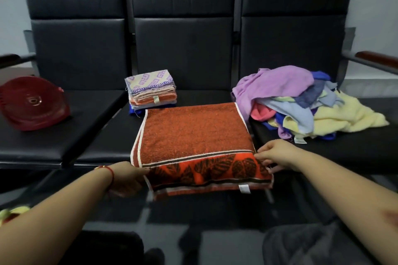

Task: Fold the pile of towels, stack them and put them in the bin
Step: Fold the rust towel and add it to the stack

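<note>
An orange towel [193, 133] with a dark leaf border lies folded on the middle seat, its near edge hanging over the seat front. My left hand [129, 178] grips its near left corner. My right hand [277, 155] pinches its near right corner. Behind the towel stands a stack of folded towels [150, 90], topped by a cream one with a purple pattern. A loose pile of unfolded towels [301, 105], purple, blue, pink and yellow, lies on the right seat. The red bin [32, 103] lies tipped on the left seat.
Three black padded seats [90, 127] with tall backs form one bench. Wooden armrests [377, 58] stick out at both ends. A yellow cloth [13, 213] shows at the lower left edge. My grey trouser leg [312, 245] is at the bottom right.
</note>
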`<state>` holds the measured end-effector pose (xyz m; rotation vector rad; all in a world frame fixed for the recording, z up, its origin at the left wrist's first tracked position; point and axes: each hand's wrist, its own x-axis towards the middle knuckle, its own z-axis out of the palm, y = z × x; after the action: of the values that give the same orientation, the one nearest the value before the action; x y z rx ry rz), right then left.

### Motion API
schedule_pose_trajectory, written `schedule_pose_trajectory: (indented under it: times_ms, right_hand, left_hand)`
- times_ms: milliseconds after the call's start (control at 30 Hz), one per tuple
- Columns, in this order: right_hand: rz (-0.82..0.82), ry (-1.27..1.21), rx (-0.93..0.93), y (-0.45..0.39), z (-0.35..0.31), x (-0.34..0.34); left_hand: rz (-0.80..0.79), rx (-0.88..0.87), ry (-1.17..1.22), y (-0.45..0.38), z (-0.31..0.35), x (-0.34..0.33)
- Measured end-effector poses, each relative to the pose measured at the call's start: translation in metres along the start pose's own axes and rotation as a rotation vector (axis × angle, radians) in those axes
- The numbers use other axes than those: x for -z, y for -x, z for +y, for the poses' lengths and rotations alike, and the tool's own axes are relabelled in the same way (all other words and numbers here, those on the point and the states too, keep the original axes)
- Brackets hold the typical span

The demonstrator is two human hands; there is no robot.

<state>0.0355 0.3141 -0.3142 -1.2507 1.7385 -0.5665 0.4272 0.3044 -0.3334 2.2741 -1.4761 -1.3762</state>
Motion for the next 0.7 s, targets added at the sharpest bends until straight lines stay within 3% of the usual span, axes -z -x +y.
schedule_pose_trajectory:
  times_ms: [100, 200, 333, 467, 633, 700]
  right_hand:
    - [-0.051, 0.078, -0.094, 0.009, 0.003, -0.005]
    - [-0.141, 0.131, -0.197, 0.014, 0.008, -0.009]
    - [-0.265, 0.23, -0.292, 0.017, 0.019, -0.017]
    - [-0.172, 0.177, -0.249, 0.012, 0.025, -0.019]
    - [-0.335, 0.108, -0.333, 0.026, 0.015, -0.009]
    - [-0.324, -0.053, -0.237, 0.032, 0.003, -0.003]
  left_hand:
    - [-0.051, -0.013, 0.075, -0.002, -0.003, -0.005]
    - [-0.202, -0.024, 0.161, -0.004, -0.005, -0.009]
    - [-0.367, -0.159, 0.271, -0.021, -0.017, -0.01]
    - [-0.456, -0.202, 0.278, -0.017, -0.017, -0.014]
    - [-0.568, -0.272, 0.306, -0.003, -0.013, -0.006]
    - [-0.545, -0.367, 0.398, 0.006, -0.007, 0.002]
